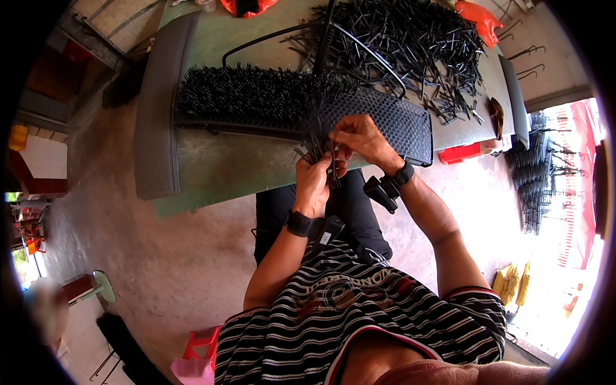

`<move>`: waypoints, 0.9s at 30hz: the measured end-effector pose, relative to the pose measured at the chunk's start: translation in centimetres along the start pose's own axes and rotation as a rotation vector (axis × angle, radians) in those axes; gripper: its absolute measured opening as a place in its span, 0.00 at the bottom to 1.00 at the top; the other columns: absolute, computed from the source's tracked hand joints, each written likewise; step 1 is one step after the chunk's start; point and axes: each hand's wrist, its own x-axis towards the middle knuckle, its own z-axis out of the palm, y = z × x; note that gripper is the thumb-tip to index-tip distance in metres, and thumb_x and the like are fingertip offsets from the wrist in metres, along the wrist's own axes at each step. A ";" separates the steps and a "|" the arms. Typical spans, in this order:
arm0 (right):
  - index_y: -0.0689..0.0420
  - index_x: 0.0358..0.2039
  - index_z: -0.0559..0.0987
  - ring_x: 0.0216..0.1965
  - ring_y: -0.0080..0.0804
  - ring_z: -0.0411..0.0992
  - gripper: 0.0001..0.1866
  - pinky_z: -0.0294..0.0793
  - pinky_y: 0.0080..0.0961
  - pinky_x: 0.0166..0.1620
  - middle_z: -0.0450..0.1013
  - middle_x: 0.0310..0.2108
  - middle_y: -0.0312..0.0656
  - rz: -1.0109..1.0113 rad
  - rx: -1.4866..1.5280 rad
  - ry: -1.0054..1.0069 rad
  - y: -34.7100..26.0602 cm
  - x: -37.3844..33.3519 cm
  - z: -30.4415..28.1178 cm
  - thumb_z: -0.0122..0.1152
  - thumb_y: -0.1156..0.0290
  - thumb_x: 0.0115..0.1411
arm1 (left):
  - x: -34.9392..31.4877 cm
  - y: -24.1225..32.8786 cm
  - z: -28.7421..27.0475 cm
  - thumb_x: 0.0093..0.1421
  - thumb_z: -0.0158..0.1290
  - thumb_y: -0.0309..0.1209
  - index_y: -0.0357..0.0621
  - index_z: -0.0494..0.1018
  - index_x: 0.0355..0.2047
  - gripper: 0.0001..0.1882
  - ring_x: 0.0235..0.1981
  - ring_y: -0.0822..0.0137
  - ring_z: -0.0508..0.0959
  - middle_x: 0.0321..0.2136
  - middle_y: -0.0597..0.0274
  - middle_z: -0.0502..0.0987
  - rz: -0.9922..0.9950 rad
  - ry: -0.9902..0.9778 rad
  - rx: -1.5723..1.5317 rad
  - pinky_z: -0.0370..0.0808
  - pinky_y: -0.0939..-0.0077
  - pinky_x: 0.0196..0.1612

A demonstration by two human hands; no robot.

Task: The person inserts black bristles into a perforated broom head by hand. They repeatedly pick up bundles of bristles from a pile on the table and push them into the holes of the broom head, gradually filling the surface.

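Note:
My left hand [312,185] is closed around a bunch of thin black strips [314,149], whose ends stick out above and below the fingers. Close against it, my right hand [360,138] pinches thumb and forefinger at the side of the bunch, on what looks like a single black strip. Just beyond both hands lies a long black perforated panel [385,122] on the table. Dense upright black strips [247,96] cover its left part, while rows of bare holes show on the right. A thin black metal frame [269,40] rises behind the panel.
A large heap of loose black strips [404,45] spreads over the far right of the green table [224,183]. A grey perforated sheet [157,128] hangs over its left edge. Red bags [478,22] lie at the back. Stacked black racks [532,186] stand at right, a red stool [202,346] behind me.

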 end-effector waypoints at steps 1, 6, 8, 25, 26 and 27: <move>0.69 0.32 0.75 0.19 0.24 0.74 0.08 0.71 0.18 0.20 0.74 0.19 0.43 0.011 0.080 0.006 0.0 0.0 0.1 0.56 0.76 0.53 | 0.0 0.0 0.0 0.60 0.47 0.24 0.35 0.72 0.40 0.09 0.27 0.61 0.79 0.31 0.54 0.77 0.009 0.017 0.017 0.79 0.66 0.31; 0.66 0.41 0.70 0.22 0.25 0.76 0.12 0.74 0.18 0.24 0.75 0.22 0.43 -0.360 -0.010 0.415 -1.6 0.6 -0.3 0.54 0.78 0.56 | 0.2 -0.3 -0.2 0.61 0.47 0.25 0.38 0.71 0.42 0.10 0.26 0.59 0.79 0.30 0.55 0.76 -0.017 0.039 -0.002 0.79 0.64 0.30; 0.64 0.41 0.70 0.24 0.26 0.77 0.11 0.74 0.17 0.25 0.75 0.23 0.43 -0.491 -0.082 0.556 -2.4 1.1 0.4 0.55 0.78 0.56 | -0.1 0.3 0.0 0.61 0.47 0.26 0.38 0.71 0.43 0.10 0.27 0.59 0.80 0.30 0.55 0.76 -0.107 0.011 -0.101 0.79 0.63 0.31; 0.58 0.31 0.76 0.25 0.43 0.73 0.05 0.71 0.32 0.26 0.72 0.26 0.44 -0.736 -0.966 0.529 -2.1 3.4 0.6 0.58 0.73 0.53 | -0.2 0.0 0.4 0.60 0.49 0.26 0.39 0.70 0.41 0.09 0.21 0.68 0.76 0.26 0.61 0.73 0.048 0.054 0.147 0.75 0.74 0.21; 0.58 0.31 0.76 0.25 0.42 0.73 0.05 0.71 0.31 0.26 0.73 0.26 0.44 -0.708 -0.997 0.530 -2.8 2.7 1.0 0.58 0.72 0.54 | -0.3 -0.1 0.4 0.60 0.49 0.26 0.39 0.70 0.41 0.09 0.21 0.69 0.76 0.26 0.61 0.73 0.062 0.063 0.155 0.75 0.75 0.21; 0.58 0.28 0.77 0.21 0.42 0.73 0.06 0.71 0.31 0.24 0.73 0.22 0.43 -0.679 -0.853 0.476 -3.3 1.8 1.5 0.61 0.69 0.52 | 0.0 -0.3 0.5 0.60 0.49 0.26 0.38 0.70 0.40 0.08 0.21 0.69 0.76 0.26 0.61 0.73 0.059 0.075 0.199 0.75 0.76 0.21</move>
